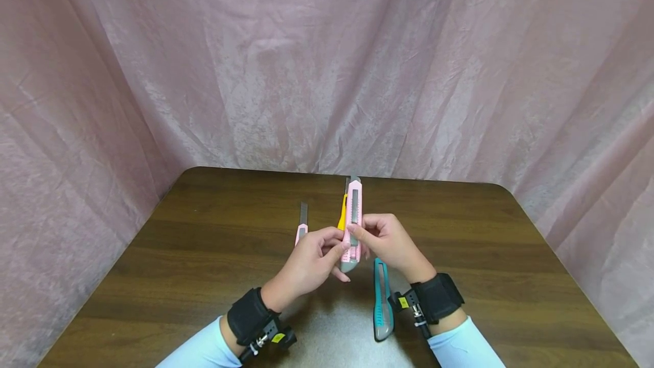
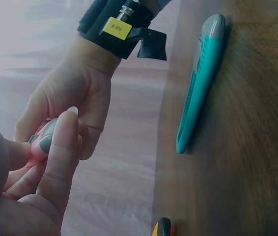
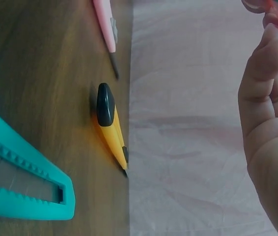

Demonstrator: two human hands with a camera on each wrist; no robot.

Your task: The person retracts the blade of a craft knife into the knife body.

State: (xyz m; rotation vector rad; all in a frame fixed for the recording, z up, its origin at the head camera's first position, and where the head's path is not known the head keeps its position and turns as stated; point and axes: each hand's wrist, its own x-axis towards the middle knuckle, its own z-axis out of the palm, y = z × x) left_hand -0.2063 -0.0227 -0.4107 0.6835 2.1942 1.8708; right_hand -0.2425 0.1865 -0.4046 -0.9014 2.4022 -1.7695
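Observation:
Both hands hold a pink box cutter (image 1: 355,200) with a grey end cap upright over the middle of the table. My left hand (image 1: 310,261) pinches its lower end between thumb and fingers; in the left wrist view the grey cap (image 2: 47,141) shows between them. From the other side, my right hand (image 1: 392,245) grips the cutter's body, its thumb across the front. Behind it a yellow box cutter (image 1: 342,216) with a black end (image 3: 105,104) lies on the table, partly hidden in the head view. No blade is seen out of the held cutter.
A second pink box cutter (image 1: 302,230), blade extended, lies beyond the left hand, partly hidden by it. A teal box cutter (image 1: 382,300) lies near the right wrist. The brown wooden table (image 1: 204,226) ends at a pink curtain (image 1: 306,72).

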